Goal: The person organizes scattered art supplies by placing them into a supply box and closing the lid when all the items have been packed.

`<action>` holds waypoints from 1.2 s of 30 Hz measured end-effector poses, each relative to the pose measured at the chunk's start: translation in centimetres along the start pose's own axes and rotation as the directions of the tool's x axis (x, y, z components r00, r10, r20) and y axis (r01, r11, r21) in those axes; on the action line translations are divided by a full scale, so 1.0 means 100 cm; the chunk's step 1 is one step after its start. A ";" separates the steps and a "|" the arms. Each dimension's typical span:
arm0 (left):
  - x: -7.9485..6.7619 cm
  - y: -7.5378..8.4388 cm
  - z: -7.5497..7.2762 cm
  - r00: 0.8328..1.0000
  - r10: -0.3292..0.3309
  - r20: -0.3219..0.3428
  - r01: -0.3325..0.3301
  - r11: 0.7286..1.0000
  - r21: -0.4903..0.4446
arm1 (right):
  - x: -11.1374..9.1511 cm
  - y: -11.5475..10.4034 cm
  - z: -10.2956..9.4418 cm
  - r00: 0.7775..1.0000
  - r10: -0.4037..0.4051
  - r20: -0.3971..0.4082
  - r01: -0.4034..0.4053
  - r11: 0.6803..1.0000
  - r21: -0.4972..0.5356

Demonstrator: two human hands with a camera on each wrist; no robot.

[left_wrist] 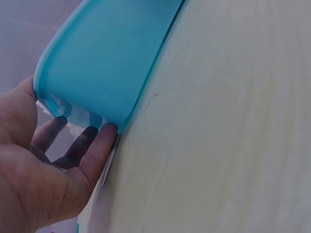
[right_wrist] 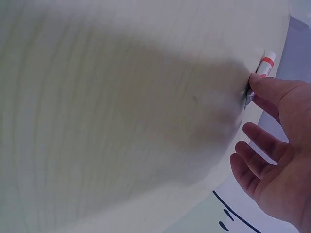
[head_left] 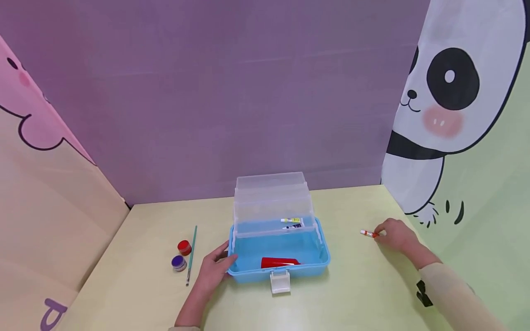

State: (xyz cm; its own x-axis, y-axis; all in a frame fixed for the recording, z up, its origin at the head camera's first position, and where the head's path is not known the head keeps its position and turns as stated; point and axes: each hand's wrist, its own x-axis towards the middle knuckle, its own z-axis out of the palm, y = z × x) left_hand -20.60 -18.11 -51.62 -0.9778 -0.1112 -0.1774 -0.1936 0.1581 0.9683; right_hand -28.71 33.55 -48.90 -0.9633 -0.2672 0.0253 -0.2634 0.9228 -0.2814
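A blue plastic box with its clear lid raised stands on the table. My left hand grips its left end, thumb at the rim and fingertips against the outer wall. Far to the right, my right hand pinches a small red-and-white paint tube by one end, low at the table; its white cap points away from the palm. Inside the box lies a red bottle-like object, partly hidden by the front wall. A yellow-labelled tube and a dark-labelled tube show at the lid's lower part.
Left of the box lie a thin teal paintbrush, a red-lidded paint pot and a purple-lidded paint pot. The box's white latch hangs down in front. A purple wall closes off the table's back edge.
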 end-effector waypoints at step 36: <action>0.003 -0.004 -0.001 1.000 0.017 0.016 -0.017 1.000 -0.017 | 0.004 -0.020 0.002 0.979 -0.061 -0.193 0.071 0.997 0.042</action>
State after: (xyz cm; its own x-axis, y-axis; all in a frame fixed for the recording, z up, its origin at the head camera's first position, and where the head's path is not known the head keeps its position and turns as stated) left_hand -20.76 -18.34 -52.07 -0.9821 -0.0931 -0.1638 -0.1760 0.1434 0.9739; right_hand -28.55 31.50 -48.48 -0.9372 -0.2648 0.2270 -0.3284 0.8890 -0.3191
